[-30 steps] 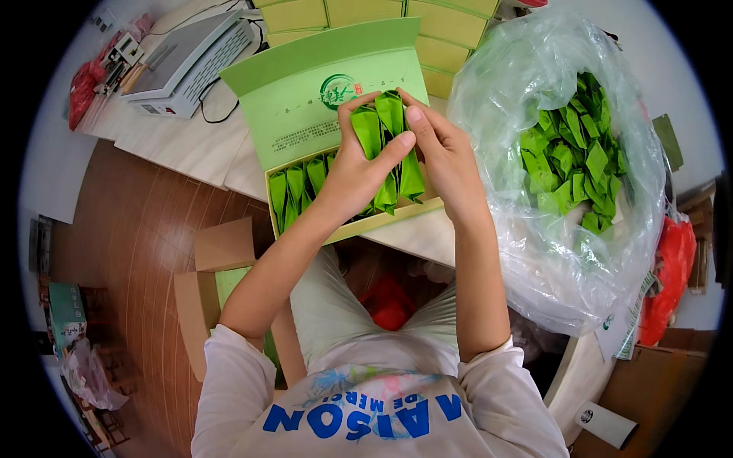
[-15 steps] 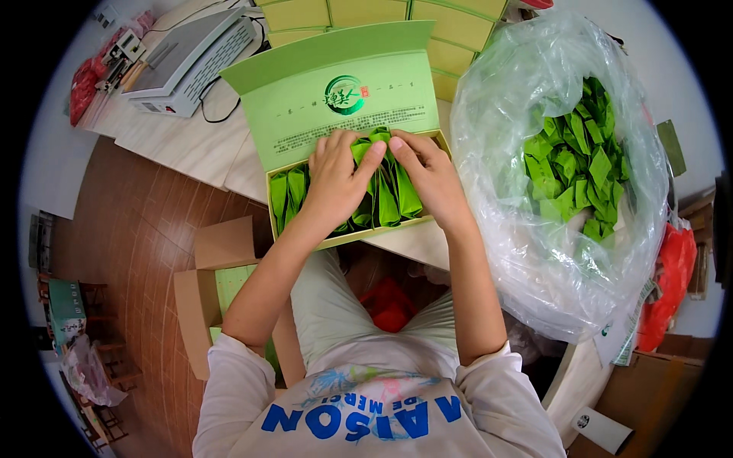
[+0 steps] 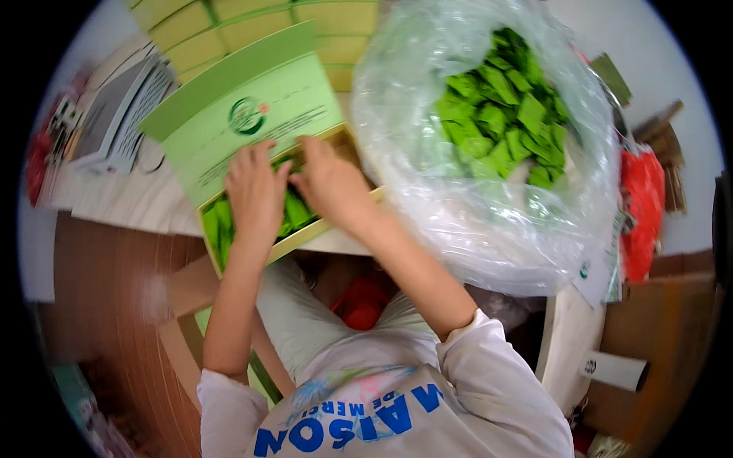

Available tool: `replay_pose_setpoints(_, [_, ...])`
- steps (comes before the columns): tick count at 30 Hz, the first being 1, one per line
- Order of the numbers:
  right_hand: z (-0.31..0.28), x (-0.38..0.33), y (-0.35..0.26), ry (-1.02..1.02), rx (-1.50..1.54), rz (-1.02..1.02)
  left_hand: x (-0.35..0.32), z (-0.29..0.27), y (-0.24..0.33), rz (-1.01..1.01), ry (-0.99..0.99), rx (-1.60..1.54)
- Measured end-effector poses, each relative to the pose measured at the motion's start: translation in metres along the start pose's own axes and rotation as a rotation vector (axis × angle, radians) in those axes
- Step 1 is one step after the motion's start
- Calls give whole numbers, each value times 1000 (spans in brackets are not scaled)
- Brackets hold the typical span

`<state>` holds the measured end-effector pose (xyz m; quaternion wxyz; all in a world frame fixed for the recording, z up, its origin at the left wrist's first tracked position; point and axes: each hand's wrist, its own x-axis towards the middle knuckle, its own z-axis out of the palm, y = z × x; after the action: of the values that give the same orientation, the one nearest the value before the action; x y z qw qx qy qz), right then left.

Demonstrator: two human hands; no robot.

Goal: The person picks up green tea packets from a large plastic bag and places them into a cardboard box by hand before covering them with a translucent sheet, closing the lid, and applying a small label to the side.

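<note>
pale-green cardboard box under left hand, right hand: green packets. grip blurred, cannot tell. rightward: clear plastic bag, loose green packets.

Packets in box, bag at right

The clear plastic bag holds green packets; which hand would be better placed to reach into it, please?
Probably the right hand: it is nearer the clear plastic bag; the left hand is farther away.
</note>
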<state>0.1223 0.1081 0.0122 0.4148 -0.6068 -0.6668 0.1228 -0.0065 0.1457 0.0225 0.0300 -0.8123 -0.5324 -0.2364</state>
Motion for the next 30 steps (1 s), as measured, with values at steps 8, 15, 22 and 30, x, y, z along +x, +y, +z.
replay_pose_setpoints(8, [-129, -53, -22, 201, -81, -181, -28, -46, 12, 145, 94, -525])
replay_pose_setpoints(15, [-228, 9, 135, 183, -822, 151, -80, -50, 32, 157, 45, -910])
replay_pose_setpoints(22, [-243, 32, 213, 157, -857, 469, -108, -38, 39, 220, -134, -1077])
replay_pose_setpoints(30, [-226, -23, 67, 199, 501, 459, -95, -21, 46, -115, -256, -1455])
